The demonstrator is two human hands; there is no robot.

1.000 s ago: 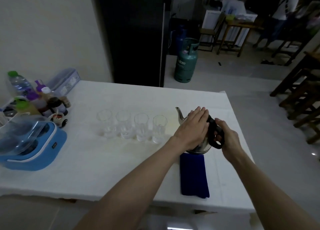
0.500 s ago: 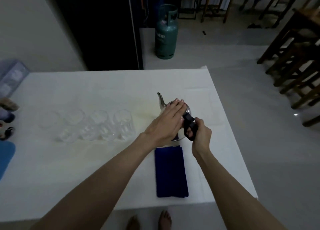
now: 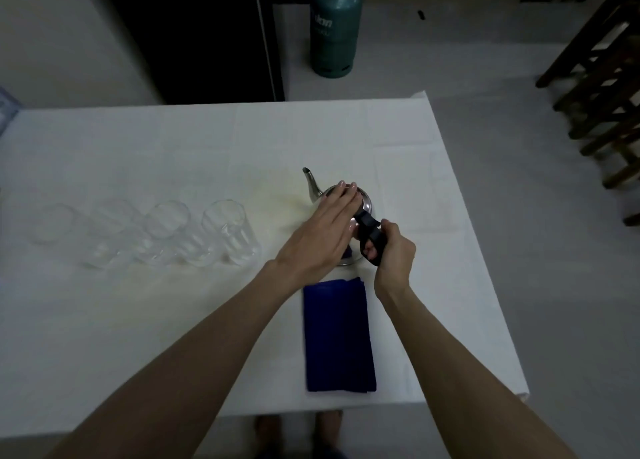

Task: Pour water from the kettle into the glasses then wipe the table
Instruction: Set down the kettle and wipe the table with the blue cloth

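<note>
A steel kettle point(image 3: 313, 186) with a black handle stands on the white table point(image 3: 145, 154), right of centre, spout pointing away and left. My right hand point(image 3: 391, 251) is closed around the handle. My left hand point(image 3: 322, 230) lies flat on the kettle's lid, fingers straight and together. Several clear glasses point(image 3: 227, 232) stand in a row left of the kettle. A folded blue cloth point(image 3: 337, 334) lies on the table just in front of the kettle, between my forearms.
A green gas cylinder point(image 3: 334, 29) stands on the floor beyond the table. Dark wooden chairs point(image 3: 609, 88) are at the right. The table's right edge is close to the kettle. A faint yellowish stain marks the tablecloth left of the kettle.
The camera has tilted down, so the bottles and blue appliance at the left have left the view. Both hands stay on the kettle, which still rests on the table.
</note>
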